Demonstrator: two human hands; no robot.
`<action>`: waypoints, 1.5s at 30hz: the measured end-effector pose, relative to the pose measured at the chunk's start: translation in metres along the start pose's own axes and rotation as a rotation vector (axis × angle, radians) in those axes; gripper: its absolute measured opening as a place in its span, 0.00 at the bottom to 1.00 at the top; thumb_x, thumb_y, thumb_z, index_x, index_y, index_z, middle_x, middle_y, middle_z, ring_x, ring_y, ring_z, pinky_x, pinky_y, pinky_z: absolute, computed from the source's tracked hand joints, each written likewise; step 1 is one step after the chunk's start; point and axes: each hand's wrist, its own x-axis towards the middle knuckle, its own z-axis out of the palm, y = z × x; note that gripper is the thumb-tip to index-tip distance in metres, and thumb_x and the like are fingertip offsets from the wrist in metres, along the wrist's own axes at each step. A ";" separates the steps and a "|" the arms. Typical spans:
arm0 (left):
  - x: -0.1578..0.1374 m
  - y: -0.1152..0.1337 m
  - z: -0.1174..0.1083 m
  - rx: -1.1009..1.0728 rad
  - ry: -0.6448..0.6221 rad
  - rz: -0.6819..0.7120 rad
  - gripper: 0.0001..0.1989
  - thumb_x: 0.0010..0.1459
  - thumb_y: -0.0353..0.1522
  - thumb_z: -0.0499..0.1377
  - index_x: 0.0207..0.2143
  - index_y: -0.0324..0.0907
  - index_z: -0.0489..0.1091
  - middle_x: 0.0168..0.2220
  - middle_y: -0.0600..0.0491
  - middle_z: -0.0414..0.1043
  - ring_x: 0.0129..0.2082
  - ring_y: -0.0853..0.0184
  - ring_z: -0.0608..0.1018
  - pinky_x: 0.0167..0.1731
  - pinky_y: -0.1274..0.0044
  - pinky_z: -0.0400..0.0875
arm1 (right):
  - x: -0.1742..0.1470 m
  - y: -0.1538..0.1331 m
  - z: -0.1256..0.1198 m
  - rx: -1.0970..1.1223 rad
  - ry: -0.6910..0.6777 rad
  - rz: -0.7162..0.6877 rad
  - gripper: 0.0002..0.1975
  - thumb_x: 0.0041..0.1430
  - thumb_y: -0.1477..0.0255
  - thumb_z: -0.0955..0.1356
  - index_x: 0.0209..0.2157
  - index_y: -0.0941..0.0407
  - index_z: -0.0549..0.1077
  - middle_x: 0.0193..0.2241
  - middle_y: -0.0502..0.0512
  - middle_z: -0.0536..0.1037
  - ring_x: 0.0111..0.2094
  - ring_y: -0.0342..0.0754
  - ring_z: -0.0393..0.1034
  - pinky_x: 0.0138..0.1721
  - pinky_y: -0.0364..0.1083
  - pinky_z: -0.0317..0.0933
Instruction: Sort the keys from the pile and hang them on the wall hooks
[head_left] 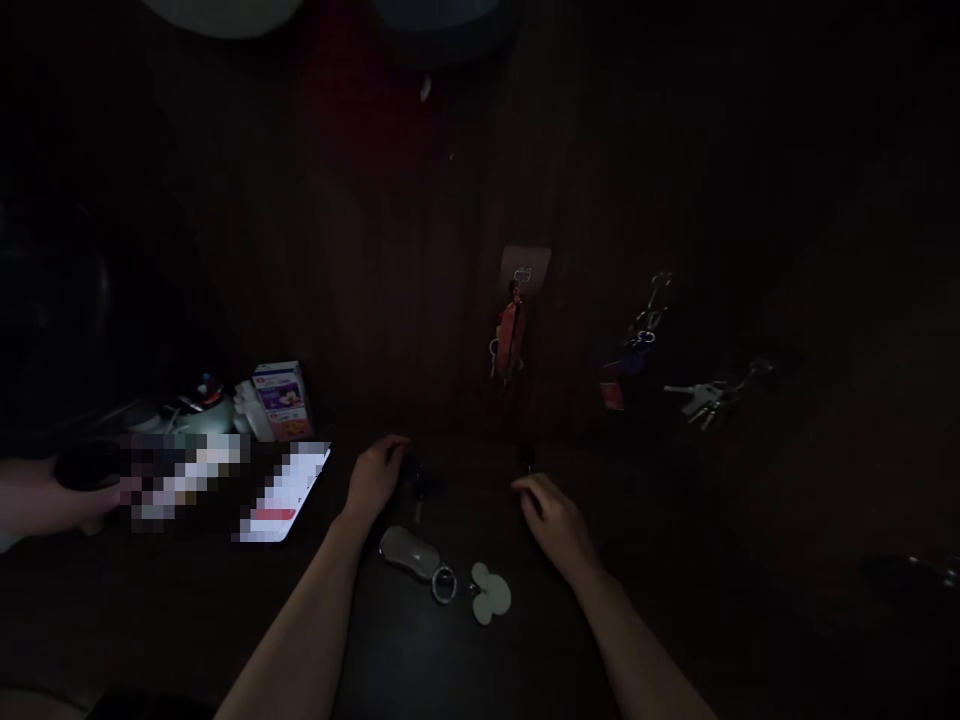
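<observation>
My left hand rests on the dark tabletop with its fingers curled inward. Close beside its fingertips lies a dark bunch of keys, hard to make out in the gloom. Across from it, my right hand is also curled, its fingertips by a small dark object of unclear kind. Whether either hand grips these things is hard to see. Between my forearms lies a grey key fob with a metal ring and a pale charm shaped like a round-eared mouse head.
A red key holder and key bunches hang on the wall behind. At left, another person's hand is near a lit phone. Behind stand a small printed box and white bottles.
</observation>
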 end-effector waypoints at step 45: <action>-0.021 0.050 0.018 -0.973 -0.487 -0.254 0.10 0.47 0.36 0.63 0.29 0.38 0.71 0.33 0.52 0.74 0.33 0.70 0.74 0.37 0.78 0.67 | 0.011 -0.028 0.004 0.229 0.189 0.068 0.09 0.58 0.71 0.60 0.33 0.52 0.72 0.32 0.52 0.76 0.36 0.48 0.71 0.39 0.46 0.63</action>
